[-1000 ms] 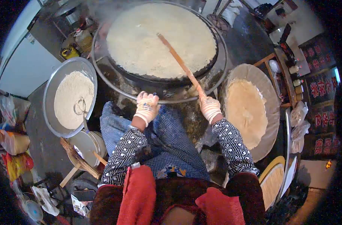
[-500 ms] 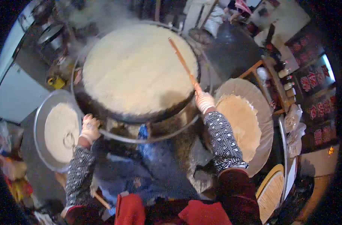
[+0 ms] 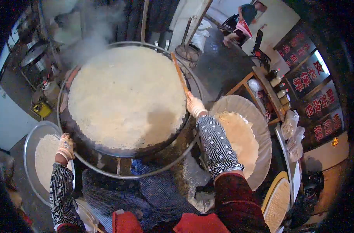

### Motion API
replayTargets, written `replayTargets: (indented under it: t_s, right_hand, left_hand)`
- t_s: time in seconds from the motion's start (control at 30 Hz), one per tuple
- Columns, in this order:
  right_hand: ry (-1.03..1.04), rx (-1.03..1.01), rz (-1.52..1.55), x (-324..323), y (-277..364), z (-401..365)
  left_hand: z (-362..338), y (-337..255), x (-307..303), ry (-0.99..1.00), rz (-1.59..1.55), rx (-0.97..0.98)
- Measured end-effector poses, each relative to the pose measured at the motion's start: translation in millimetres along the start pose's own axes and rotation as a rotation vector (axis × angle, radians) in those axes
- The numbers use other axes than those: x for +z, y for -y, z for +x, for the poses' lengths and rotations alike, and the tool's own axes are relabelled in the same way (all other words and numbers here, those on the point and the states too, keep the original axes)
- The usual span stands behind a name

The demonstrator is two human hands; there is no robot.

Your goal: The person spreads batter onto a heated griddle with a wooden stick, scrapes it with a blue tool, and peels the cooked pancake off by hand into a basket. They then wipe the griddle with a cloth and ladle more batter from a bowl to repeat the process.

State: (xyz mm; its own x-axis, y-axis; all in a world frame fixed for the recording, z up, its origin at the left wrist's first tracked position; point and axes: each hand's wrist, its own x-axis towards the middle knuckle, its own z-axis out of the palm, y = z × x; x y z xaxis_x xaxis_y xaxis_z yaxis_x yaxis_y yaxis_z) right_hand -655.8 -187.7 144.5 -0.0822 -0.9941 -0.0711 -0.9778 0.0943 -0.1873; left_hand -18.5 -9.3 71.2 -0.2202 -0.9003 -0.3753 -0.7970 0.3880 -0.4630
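Observation:
My right hand [image 3: 195, 106], in a pale glove, is closed around a thin wooden stick [image 3: 179, 75] that slants over the right edge of a large round griddle. A wide, pale crepe [image 3: 126, 97] covers the griddle, and steam rises at its far left. My gloved left hand [image 3: 66, 146] has its fingers curled at the griddle's outer metal ring [image 3: 126, 177], beside the metal basin [image 3: 27, 165]; what it grips, if anything, is hidden. Pale batter or flour [image 3: 45, 157] fills part of the basin.
Right of the griddle, cooked brown crepes [image 3: 239, 141] lie on a round tray with a pale cover [image 3: 260, 155]. Behind it stands a wooden shelf [image 3: 268, 93] with bottles. A round straw-coloured board [image 3: 277, 202] leans at lower right. Another person [image 3: 247, 17] is at the far right.
The view has shifted, showing more of the far room and the other person. Both hands stay near the same spots beside the griddle, the right still holding the stick.

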Motion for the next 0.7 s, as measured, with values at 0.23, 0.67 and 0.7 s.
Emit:
replayTargets:
  t_s: [0.23,0.67,0.7]
  right_hand:
    - [-0.031,-0.066,0.635,73.1,-30.0,-71.4]
    - [0.18,-0.2,0.944,3.6,35.5,-299.9]
    - [0.221,-0.136,1.014,4.9,31.9,-300.5]
  left_hand:
    - [-22.2,-71.5,-58.4,0.21,0.078,-0.097]
    - [-113.8,-357.5,-264.8,-0.58,-1.018,0.428]
    - [-128.7,-362.8,-260.2,-0.69,-1.096,0.46]
